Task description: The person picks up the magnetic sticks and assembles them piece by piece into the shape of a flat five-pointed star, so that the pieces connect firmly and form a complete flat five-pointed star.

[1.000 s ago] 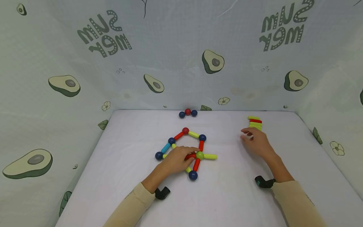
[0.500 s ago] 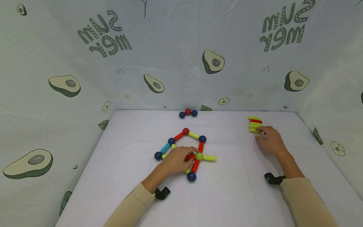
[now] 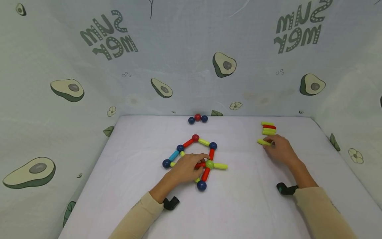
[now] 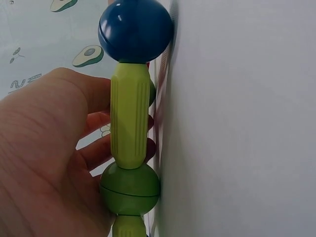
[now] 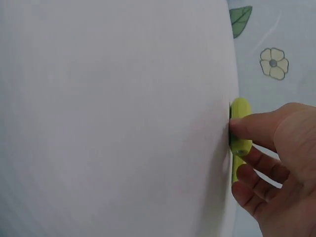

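In the head view my right hand point(image 3: 281, 150) pinches a yellow-green magnetic rod point(image 3: 264, 142) between thumb and fingers, just in front of the row of spare rods point(image 3: 269, 130). The right wrist view has the same rod point(image 5: 241, 127) under the thumb. My left hand point(image 3: 186, 167) lies over a flat frame of rods and balls, thumb and index finger around a red magnetic rod point(image 3: 200, 165) beside the green ball point(image 3: 210, 164). A yellow-green rod point(image 3: 221, 166) juts right from that ball. Up close, the left wrist view has a blue ball point(image 4: 136, 30) and a yellow-green rod point(image 4: 130, 116) before the palm. The palm hides part of the frame.
Two dark blue balls and a red ball point(image 3: 197, 117) sit at the table's back edge. A white cloth covers the table point(image 3: 244, 205). Behind it hangs a printed curtain point(image 3: 191, 66). Each wrist wears a small black camera point(image 3: 286, 189).
My right hand went right to the row of rods, took the nearest yellow-green rod and drew it slightly toward me and left. My left hand stayed in place; the frame shifted slightly early on.
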Action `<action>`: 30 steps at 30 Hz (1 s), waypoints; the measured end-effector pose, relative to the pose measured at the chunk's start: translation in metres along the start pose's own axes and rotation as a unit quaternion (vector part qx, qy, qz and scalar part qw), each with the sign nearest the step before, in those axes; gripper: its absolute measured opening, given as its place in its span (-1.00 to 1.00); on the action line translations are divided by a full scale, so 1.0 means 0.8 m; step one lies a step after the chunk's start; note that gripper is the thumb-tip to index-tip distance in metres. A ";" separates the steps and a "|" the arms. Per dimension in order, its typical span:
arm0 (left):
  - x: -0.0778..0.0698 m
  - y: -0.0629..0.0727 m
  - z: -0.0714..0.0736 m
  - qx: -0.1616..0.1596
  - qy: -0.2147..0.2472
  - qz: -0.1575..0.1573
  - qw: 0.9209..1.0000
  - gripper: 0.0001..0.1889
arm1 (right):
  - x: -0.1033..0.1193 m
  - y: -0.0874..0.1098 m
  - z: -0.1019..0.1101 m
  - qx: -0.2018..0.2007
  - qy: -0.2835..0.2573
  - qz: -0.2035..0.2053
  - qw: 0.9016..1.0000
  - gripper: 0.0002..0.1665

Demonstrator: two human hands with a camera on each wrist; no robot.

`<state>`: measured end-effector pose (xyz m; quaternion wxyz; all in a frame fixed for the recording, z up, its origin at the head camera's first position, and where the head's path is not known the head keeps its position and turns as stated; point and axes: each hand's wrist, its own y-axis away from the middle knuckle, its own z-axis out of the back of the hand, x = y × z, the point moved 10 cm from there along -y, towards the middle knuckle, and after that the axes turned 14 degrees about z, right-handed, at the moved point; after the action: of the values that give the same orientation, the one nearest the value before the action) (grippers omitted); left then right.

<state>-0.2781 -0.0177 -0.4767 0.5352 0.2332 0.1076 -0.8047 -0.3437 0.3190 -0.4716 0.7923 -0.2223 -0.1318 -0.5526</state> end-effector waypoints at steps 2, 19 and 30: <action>0.000 0.000 -0.001 0.000 -0.004 -0.003 1.000 -0.51 | 0.018 -0.003 -0.009 0.008 -0.014 0.014 1.000 -0.62; -0.003 0.001 -0.006 0.027 0.006 -0.010 1.000 -0.53 | 0.157 -0.054 -0.096 0.055 -0.067 0.101 0.991 -0.69; 0.000 0.001 -0.010 0.047 0.000 -0.001 0.999 -0.46 | 0.190 -0.071 -0.112 0.075 -0.092 0.115 0.986 -0.68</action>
<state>-0.2750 -0.0146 -0.4835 0.5231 0.2581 0.0700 -0.8092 -0.3465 0.1340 -0.4684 0.8496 -0.2259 -0.2187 -0.4235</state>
